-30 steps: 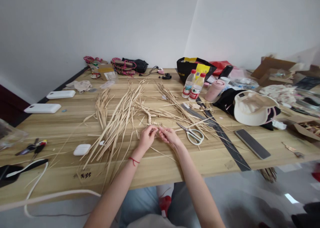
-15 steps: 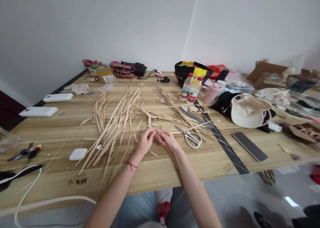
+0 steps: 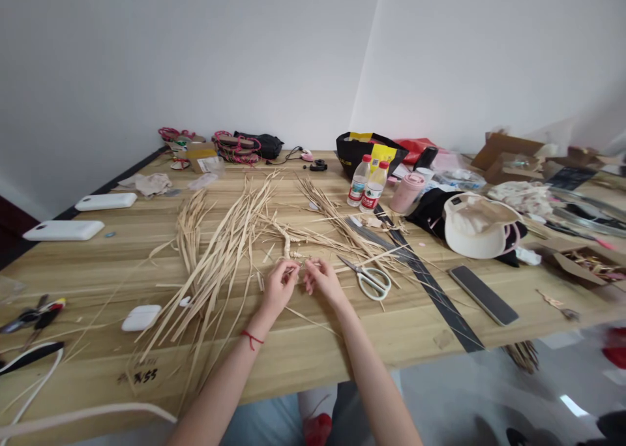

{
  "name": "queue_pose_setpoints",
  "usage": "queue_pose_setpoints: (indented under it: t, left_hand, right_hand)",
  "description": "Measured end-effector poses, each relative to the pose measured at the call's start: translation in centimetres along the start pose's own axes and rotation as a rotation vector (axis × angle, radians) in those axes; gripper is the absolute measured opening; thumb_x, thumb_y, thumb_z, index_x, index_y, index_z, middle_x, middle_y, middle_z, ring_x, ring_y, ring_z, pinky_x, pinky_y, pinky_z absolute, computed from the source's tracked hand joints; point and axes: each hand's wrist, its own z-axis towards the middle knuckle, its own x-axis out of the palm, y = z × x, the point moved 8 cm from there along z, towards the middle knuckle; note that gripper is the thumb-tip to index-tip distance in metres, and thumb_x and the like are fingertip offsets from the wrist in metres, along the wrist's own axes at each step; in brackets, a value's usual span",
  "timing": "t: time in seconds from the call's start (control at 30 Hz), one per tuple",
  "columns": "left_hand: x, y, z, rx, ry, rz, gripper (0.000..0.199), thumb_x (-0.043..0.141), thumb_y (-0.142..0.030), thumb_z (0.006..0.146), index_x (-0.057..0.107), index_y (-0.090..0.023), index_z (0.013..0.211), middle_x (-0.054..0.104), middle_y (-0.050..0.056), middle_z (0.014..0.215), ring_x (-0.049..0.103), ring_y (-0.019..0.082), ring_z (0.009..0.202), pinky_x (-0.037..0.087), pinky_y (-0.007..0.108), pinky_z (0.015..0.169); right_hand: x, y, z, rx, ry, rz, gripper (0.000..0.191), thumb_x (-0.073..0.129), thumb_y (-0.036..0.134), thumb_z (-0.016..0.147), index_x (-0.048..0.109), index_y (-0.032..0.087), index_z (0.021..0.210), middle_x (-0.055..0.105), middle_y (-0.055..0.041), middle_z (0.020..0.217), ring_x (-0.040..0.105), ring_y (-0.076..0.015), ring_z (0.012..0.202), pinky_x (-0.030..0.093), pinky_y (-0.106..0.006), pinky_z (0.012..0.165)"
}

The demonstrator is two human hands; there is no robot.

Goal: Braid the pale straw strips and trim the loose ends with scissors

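Grip: left hand [image 3: 280, 284] and right hand [image 3: 323, 282] have fingers curled, left of the scissors [image 3: 374, 287]; whether they pinch straw, I cannot tell.
Straw braid [image 3: 286, 242]: just beyond the left hand, left of the scissors.
Worktop [image 3: 415, 330]: wood-grained; loose straw [image 3: 235, 237] left of the scissors, phone [image 3: 483, 295] to their right.
Wall [image 3: 220, 55]: pale, beyond the scissors.
Fingertips: nearly meeting half a second ago, now slightly apart.

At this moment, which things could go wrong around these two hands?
The scissors lie close beside the right hand, so it might brush the blades. Loose straw-like strips lie crossed over each other beside the left hand; they could tangle, or that arm might drag them.
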Motion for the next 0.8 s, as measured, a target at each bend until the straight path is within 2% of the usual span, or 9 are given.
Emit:
queue_pose_setpoints:
  t: [0.1, 0.2, 0.3, 0.47, 0.63, 0.8]
  left_hand:
    - [0.1, -0.4, 0.0, 0.016, 0.008, 0.009, 0.011, 0.053, -0.025, 0.084, 0.06, -0.018, 0.084, 0.064, 0.008, 0.094, 0.061, 0.017, 0.088, 0.05, 0.026, 0.068]
    - [0.1, -0.1, -0.1, -0.011, 0.01, -0.004, 0.013, 0.053, -0.027, 0.084, 0.061, -0.018, 0.087, 0.065, 0.008, 0.093, 0.062, 0.017, 0.083, 0.051, 0.026, 0.067]
    - [0.1, 0.8, -0.2, -0.062, -0.009, -0.034, 0.017, 0.051, -0.03, 0.085, 0.061, -0.017, 0.09, 0.066, 0.007, 0.088, 0.064, 0.016, 0.077, 0.052, 0.026, 0.066]
    - [-0.3, 2.4, -0.4, -0.165, -0.073, -0.062, 0.021, 0.058, -0.036, 0.081, 0.062, -0.015, 0.081, 0.067, 0.005, 0.073, 0.063, 0.014, 0.063, 0.05, 0.023, 0.054]
    - [0.0, 3.1, -0.5, -0.264, -0.07, -0.177, 0.022, 0.061, -0.036, 0.078, 0.063, -0.015, 0.087, 0.069, 0.005, 0.075, 0.062, 0.014, 0.059, 0.047, 0.021, 0.046]
    - [-0.1, 2.8, -0.5, -0.243, -0.09, -0.205, 0.022, 0.062, -0.034, 0.077, 0.065, -0.015, 0.088, 0.07, 0.006, 0.079, 0.063, 0.013, 0.06, 0.049, 0.022, 0.049]
  right_hand:
    - [-0.1, 0.1, 0.2, -0.042, -0.03, 0.041, 0.04, 0.074, 0.043, 0.064, 0.055, 0.018, 0.087, 0.062, 0.0031, 0.056, 0.056, -0.01, 0.045, 0.047, -0.021, 0.046]
    - [-0.3, -0.1, 0.3, -0.037, -0.065, 0.075, 0.034, 0.077, 0.039, 0.06, 0.059, 0.016, 0.079, 0.064, 0.0006, 0.059, 0.058, -0.0102, 0.05, 0.05, -0.023, 0.053]
    - [-0.4, 0.0, 0.2, -0.019, -0.098, 0.111, 0.034, 0.078, 0.037, 0.057, 0.06, 0.016, 0.076, 0.064, 0.0001, 0.058, 0.059, -0.0111, 0.051, 0.05, -0.023, 0.053]
    - [0.0, 0.1, 0.0, 0.001, -0.105, 0.123, 0.035, 0.08, 0.037, 0.054, 0.06, 0.016, 0.073, 0.065, -0.0006, 0.059, 0.06, -0.0116, 0.052, 0.05, -0.023, 0.052]
    - [0.3, 0.1, 0.0, -0.004, -0.087, 0.108, 0.035, 0.08, 0.037, 0.054, 0.059, 0.017, 0.072, 0.065, 0.0001, 0.058, 0.061, -0.0113, 0.052, 0.051, -0.024, 0.053]
    - [0.3, 0.1, -0.2, -0.051, -0.09, 0.098, 0.034, 0.08, 0.037, 0.056, 0.059, 0.017, 0.074, 0.066, -0.0005, 0.06, 0.061, -0.0118, 0.053, 0.052, -0.026, 0.057]
